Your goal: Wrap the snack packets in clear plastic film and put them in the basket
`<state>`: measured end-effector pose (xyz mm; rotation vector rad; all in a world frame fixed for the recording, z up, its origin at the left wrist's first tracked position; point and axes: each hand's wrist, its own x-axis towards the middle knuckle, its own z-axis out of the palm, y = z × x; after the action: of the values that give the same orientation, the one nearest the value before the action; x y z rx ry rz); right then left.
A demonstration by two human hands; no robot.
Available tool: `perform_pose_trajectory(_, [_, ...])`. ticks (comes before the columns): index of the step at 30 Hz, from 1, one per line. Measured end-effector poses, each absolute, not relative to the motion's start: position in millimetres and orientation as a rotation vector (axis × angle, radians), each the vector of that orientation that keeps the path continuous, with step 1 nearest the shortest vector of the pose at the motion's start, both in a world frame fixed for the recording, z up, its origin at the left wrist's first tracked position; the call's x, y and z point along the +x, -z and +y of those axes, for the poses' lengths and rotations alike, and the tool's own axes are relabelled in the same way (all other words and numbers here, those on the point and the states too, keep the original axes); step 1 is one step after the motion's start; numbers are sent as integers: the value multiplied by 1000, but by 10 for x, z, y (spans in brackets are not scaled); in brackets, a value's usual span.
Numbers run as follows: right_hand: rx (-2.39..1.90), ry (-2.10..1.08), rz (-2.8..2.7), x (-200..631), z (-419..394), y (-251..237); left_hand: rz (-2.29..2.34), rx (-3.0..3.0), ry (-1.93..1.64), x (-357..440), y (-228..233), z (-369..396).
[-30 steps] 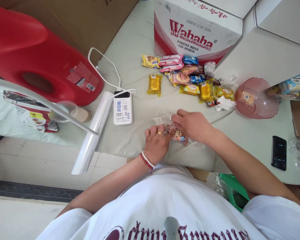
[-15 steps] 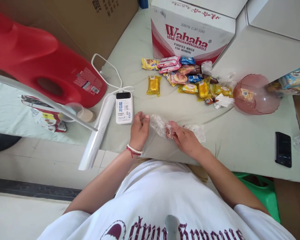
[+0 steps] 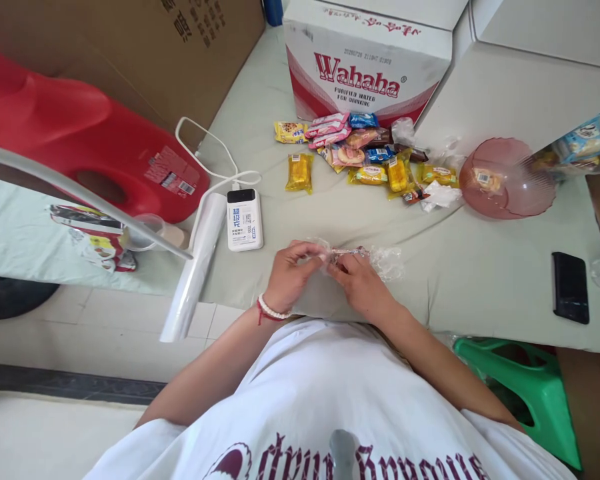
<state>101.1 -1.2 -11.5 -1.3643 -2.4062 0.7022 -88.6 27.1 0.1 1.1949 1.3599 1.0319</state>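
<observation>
Clear crinkly plastic bag [image 3: 380,261] with one snack packet is pinched by left hand [image 3: 291,275] and right hand [image 3: 361,285] fingers; next, more packets.

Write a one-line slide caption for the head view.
Both hands, left hand and right hand, pinch a clear plastic bag near a snack pile.

Snack packets [image 3: 365,157] lie before box [image 3: 367,63].
</observation>
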Motion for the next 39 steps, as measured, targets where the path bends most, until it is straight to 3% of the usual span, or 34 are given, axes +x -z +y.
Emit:
perform_pose_trajectory(4, [-1263, -748, -2343, 1102, -116, 83, 1228, 1490, -888, -637, 4, 289])
perform_pose_trajectory(9, [-1073, -945, -2158, 1301, -250, 69, 1459, 2019, -692, -384, 110, 295])
perform_pose_trajectory(12, [-1193, -1042, -1895, 1393, -353, 61, 1552, 2129, -674, -273, 120, 236])
perform_pose_trajectory(16, [-1622, -704, -1486, 1532, -386, 100, 1588, 2118, -664, -205, 155, 169])
perform_pose_trajectory(20, [-1893, -360, -1605, 1728, -244, 221, 1757, 1984, -856, -209, 257, 169])
perform_pose_trajectory(28, [-1741, -856, -1649, 1598, -156, -33, 1515, 2103, -778, -117, 325, 122])
perform_pose_trajectory(34, [-1628, -774, -1645, 1244, -73, 133, 1351, 1816, -921, -169, 291, 127])
perform_pose_trajectory(39, [-1553, -921, -1476, 1255, -146, 219, 1212, 1387, -1126, -298, 197, 209])
